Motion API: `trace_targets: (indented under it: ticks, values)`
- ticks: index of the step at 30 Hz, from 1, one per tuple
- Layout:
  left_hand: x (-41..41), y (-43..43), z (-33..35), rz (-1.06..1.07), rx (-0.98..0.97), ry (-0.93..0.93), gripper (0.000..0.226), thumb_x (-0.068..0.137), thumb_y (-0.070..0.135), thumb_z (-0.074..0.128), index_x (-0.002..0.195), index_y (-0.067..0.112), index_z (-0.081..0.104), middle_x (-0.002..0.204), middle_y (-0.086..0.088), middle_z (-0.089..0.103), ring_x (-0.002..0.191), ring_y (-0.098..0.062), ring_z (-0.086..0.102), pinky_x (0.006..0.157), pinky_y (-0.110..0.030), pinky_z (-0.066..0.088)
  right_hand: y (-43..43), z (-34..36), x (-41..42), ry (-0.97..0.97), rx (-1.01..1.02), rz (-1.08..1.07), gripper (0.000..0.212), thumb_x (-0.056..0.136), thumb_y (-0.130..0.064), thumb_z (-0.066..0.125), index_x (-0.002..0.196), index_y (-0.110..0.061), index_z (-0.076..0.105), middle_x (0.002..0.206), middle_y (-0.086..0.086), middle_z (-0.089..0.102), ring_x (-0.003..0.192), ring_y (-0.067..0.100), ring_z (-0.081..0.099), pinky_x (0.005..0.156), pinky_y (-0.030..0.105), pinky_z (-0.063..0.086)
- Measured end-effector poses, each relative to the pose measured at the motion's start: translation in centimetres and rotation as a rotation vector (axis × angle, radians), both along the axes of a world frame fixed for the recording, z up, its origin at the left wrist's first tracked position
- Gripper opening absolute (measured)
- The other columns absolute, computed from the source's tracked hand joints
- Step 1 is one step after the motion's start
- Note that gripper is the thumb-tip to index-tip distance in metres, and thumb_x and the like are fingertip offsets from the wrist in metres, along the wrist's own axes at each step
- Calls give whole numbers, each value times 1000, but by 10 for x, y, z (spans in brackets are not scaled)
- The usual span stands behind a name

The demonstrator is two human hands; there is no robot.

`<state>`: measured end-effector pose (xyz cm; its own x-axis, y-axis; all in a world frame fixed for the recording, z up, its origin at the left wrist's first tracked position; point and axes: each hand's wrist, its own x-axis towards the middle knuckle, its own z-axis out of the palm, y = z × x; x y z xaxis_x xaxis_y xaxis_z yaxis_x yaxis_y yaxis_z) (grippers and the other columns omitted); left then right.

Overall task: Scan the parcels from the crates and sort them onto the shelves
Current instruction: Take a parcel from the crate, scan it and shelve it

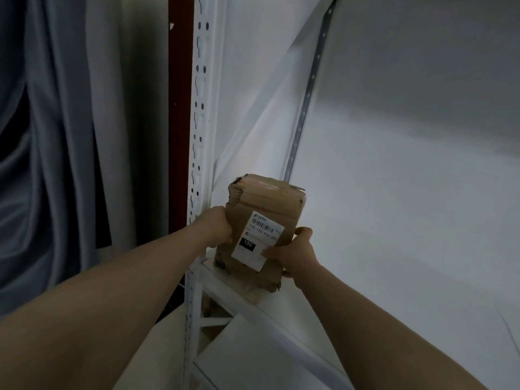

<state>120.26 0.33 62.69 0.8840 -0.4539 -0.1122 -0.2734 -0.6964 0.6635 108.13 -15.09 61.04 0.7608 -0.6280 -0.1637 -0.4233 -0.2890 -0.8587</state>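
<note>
At the left front corner of the shelving, two bare hands share one grip on a single parcel. The left hand (216,228) is curled round the left edge of the brown cardboard parcel (267,204), the back of the hand showing and the fingers wrapped out of sight behind the box. The right hand (295,251) clasps the lower right side, with its thumb lying across the bottom corner of the label and the other fingers tucked round the back. Both hands are closed on the box; neither is slack.

The parcel stands on end, leaning slightly. Its lower end is at the front edge of the white shelf board (394,249), just beside the white perforated steel upright (198,136). Whether its weight rests on the board I cannot tell. It is a battered thing, its corners crushed and torn, with clear tape shining along the top.

One white shipping label (259,239) is stuck on the near face. It carries two barcodes, a row of digits reading 150 150 476 with more too blurred to make out, and a black block with 150 in white. The small print at the top of the label is unreadable.

Behind the parcel, one grey punched metal brace (306,94) runs diagonally up the back. Left of the upright is one dark red post (180,108), then a grey curtain (56,136) hanging in folds. Below, a second white shelf (239,361) shows.
</note>
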Motion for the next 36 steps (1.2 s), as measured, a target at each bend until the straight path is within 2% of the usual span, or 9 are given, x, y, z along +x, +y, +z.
trace_targets:
  ticks: [1, 3, 10, 17, 20, 25, 29, 33, 36]
  values:
    - [3, 3, -4, 17, 52, -49, 5, 89, 4, 64, 91, 8, 61, 95, -13, 65, 85, -26, 66, 67, -35, 58, 2, -3, 3, 10, -8, 6, 75, 79, -20, 83, 128, -17, 27, 115, 6, 55, 108, 33, 62, 85, 54, 59]
    - [7, 7, -11, 62, 137, -120, 17, 91, 4, 57, 74, 10, 56, 79, -9, 60, 68, -21, 61, 55, -28, 50, 9, -7, 7, 20, -19, 10, 68, 78, -21, 83, 118, -19, 28, 115, 9, 54, 106, 33, 62, 81, 53, 61]
    - [1, 7, 0, 155, 287, -289, 19, 96, 20, 58, 78, 15, 58, 82, -5, 61, 75, -21, 63, 56, -28, 47, 16, -1, 1, 71, -17, 44, 64, 84, -27, 79, 119, -18, 26, 110, 6, 49, 99, 28, 59, 79, 47, 62]
    - [-42, -15, 20, -59, 201, 155, 21, 94, 20, 69, 103, 1, 68, 90, -19, 74, 68, -28, 71, 68, -37, 61, 10, 15, -46, 102, -65, 115, 78, 83, -26, 81, 138, -12, 28, 123, 12, 49, 100, 28, 56, 77, 40, 57]
    - [-81, -31, 21, -188, 234, 256, 25, 94, 24, 71, 107, 2, 67, 92, -16, 75, 63, -24, 69, 64, -33, 61, 3, 20, -88, 130, -79, 111, 82, 85, -27, 80, 144, -12, 26, 128, 14, 50, 99, 28, 57, 73, 38, 55]
    - [-176, -63, 18, -457, 289, 226, 30, 94, 30, 72, 115, 10, 66, 105, -8, 73, 94, -23, 72, 81, -36, 61, -19, 18, -184, 184, -83, 29, 83, 88, -26, 78, 150, -13, 23, 139, 16, 48, 117, 33, 57, 61, 30, 46]
    - [-271, -85, 7, -566, 294, 209, 40, 92, 36, 73, 126, 15, 63, 109, -3, 72, 101, -20, 70, 86, -36, 60, -39, 8, -277, 199, -57, -63, 82, 89, -26, 78, 150, -13, 25, 143, 14, 46, 125, 33, 54, 71, 36, 49]
    - [-367, -95, -18, -600, 229, 219, 52, 93, 35, 73, 138, 16, 55, 113, 0, 67, 107, -18, 65, 94, -39, 56, -51, -20, -367, 218, -18, -136, 81, 87, -25, 79, 148, -12, 28, 141, 13, 48, 122, 32, 55, 86, 42, 55]
    - [-433, -95, -44, -576, 164, 235, 52, 93, 32, 72, 138, 13, 54, 116, -3, 64, 110, -22, 62, 96, -40, 54, -45, -45, -429, 241, 37, -154, 76, 86, -24, 78, 145, -11, 31, 129, 13, 52, 108, 28, 59, 78, 38, 54]
